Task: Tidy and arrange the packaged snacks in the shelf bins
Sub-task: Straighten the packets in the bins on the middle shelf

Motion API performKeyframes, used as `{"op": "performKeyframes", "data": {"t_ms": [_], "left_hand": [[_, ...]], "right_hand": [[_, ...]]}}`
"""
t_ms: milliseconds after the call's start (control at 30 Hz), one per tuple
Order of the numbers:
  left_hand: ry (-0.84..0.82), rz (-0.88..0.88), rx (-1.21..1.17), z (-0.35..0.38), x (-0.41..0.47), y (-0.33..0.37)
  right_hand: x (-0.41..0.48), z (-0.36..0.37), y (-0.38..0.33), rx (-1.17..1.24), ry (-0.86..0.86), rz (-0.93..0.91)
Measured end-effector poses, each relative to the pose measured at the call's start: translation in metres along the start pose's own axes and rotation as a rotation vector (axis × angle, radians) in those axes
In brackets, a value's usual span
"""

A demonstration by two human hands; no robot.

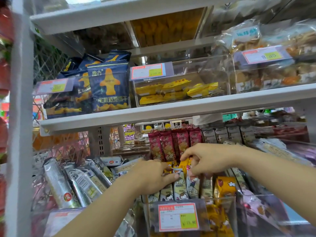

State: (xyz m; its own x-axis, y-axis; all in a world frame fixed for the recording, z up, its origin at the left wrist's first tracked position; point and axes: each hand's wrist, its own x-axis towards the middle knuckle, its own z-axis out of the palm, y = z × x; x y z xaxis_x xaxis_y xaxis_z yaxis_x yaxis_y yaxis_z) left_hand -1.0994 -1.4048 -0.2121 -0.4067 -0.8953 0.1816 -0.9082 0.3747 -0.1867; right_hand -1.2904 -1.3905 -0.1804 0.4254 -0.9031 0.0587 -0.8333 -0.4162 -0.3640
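Upright cream-and-brown snack packets [179, 187] in the near central clear plastic bin [220, 200] are pinched at their tops by the curled left hand [153, 175] and right hand [210, 159], while silver foil packets [77, 182] at left lie jumbled, so tidying seems unfinished.

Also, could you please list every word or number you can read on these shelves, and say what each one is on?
"15.80": bottom price tag.
"8.80": upper right price tag, blurred but just legible.
"豫吉" and "飞机造型饼干": navy bag.
"乐吧": red packets and cream packets.
Middle price tag, left price tag and all small print: too blurred to read.
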Motion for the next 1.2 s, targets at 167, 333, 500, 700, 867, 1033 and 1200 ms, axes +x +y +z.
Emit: {"op": "performKeyframes", "data": {"t_ms": [167, 333, 500, 700, 867, 1033, 1200], "left_hand": [[-0.012, 0.021, -0.027, -0.006, -0.007, 0.0], [-0.038, 0.051, -0.183, -0.016, -0.01, -0.012], [-0.116, 0.062, -0.256, -0.021, -0.011, -0.017], [-0.155, 0.061, -0.3, -0.029, -0.019, -0.018], [-0.108, 0.082, -0.257, -0.035, -0.026, -0.018], [-0.07, 0.122, -0.212, -0.037, -0.031, -0.012], [-0.04, 0.1, -0.163, -0.035, -0.037, -0.006]], "right_hand": [[0.011, 0.007, -0.003, 0.12, -0.052, 0.044], [0.018, 0.008, -0.004, 0.321, -0.193, 0.053], [0.021, 0.006, -0.002, 0.364, -0.251, 0.062], [0.019, 0.005, 0.008, 0.406, -0.189, 0.014], [0.014, 0.005, 0.009, 0.418, -0.157, -0.016], [0.009, 0.006, 0.002, 0.412, -0.148, -0.081], [0.001, 0.002, -0.004, 0.35, -0.159, -0.127]]}}
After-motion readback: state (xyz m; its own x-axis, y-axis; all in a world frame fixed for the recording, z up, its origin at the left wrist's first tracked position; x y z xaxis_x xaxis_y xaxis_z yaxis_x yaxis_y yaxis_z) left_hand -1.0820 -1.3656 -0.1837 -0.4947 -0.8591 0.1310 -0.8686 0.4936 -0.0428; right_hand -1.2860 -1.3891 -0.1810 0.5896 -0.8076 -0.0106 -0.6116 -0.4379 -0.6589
